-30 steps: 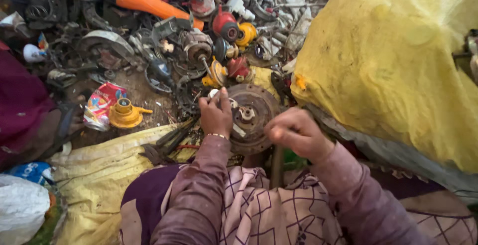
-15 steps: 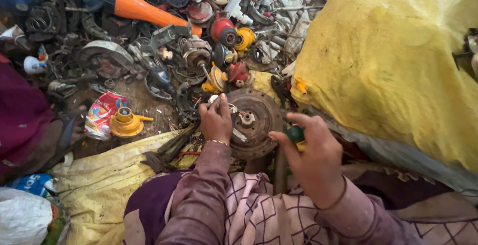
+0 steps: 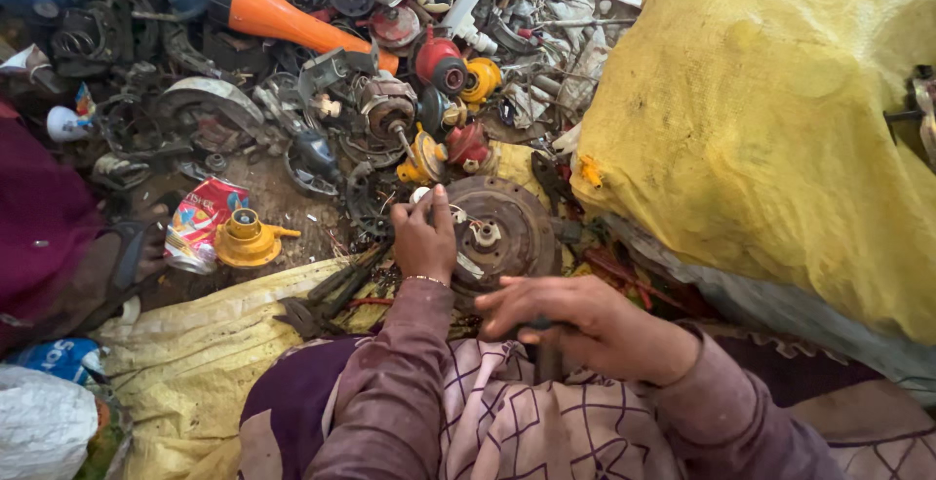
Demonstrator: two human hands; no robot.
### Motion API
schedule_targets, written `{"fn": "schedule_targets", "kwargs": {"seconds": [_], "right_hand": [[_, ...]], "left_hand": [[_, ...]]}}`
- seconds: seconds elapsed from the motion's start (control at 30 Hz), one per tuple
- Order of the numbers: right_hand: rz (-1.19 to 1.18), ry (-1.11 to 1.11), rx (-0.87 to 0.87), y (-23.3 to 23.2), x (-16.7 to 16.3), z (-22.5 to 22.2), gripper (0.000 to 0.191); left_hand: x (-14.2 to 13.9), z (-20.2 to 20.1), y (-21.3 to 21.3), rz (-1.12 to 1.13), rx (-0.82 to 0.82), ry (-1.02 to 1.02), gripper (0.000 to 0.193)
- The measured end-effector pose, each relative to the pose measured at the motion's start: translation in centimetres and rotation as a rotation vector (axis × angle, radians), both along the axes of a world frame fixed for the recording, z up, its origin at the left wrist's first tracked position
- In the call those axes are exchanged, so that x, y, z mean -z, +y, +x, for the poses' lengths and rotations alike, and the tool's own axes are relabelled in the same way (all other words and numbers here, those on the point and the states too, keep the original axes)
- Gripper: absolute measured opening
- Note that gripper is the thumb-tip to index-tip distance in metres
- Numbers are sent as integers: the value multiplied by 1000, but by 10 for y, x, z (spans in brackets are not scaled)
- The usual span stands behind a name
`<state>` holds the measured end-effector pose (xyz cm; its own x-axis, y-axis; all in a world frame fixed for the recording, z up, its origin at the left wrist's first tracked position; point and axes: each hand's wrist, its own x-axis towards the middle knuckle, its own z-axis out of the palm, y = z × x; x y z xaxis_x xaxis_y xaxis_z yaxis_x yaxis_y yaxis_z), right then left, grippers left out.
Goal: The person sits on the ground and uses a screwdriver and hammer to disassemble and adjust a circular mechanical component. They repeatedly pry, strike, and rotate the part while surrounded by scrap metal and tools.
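Note:
A round rusty metal disc (image 3: 512, 222) with a hub in its middle lies on the ground in front of me. My left hand (image 3: 425, 236) rests on the disc's left edge, fingers curled around a small whitish part there. My right hand (image 3: 575, 319) is lower, near my lap, closed around a dark handle (image 3: 548, 358) that runs down across my patterned clothing; the tool's head is hidden under the hand.
A heap of scrap machine parts fills the far ground, with an orange cone (image 3: 268, 12), red and yellow motor pieces (image 3: 448, 66) and a yellow cap (image 3: 246, 238). A big yellow sack (image 3: 780, 129) stands right. Pliers (image 3: 331, 295) lie on yellow cloth; another person's sleeve (image 3: 39, 227) at left.
My right hand dropped from beside the disc toward my lap and closed on a dark handle. The left hand stayed on the disc's left edge.

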<state>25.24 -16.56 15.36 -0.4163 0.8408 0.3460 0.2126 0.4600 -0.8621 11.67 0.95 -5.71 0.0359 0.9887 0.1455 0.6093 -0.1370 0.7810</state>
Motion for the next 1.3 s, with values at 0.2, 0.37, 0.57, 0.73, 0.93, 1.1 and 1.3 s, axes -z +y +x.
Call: {"fn": "schedule_targets", "kwargs": {"seconds": [0.2,0.37,0.57,0.73,0.93,1.1,1.3], "right_hand": [[33,-339,1088,-16,18,-12,52],[72,-19,796,-22,28,-3,51],[24,-100,407,-17,13,18,54],[72,-140,534,-15,13,18,54],[-68,-209,1056,-21,15,2,49],[36,-178,541,-18,5,34,40],[65,-97,552,-15,11,18,51]], "left_hand": [[1,1,2,-21,-10,-15,52],[-49,-2,-6,464,9,20,35],[-109,-13,-38,28,1192,-461,39],[-89,10,-65,-120,1160,-399,30],[-72,24,-85,62,906,-395,22],[-77,14,-69,121,1025,-383,25],[-82,12,-67,-33,1072,-316,22]]}}
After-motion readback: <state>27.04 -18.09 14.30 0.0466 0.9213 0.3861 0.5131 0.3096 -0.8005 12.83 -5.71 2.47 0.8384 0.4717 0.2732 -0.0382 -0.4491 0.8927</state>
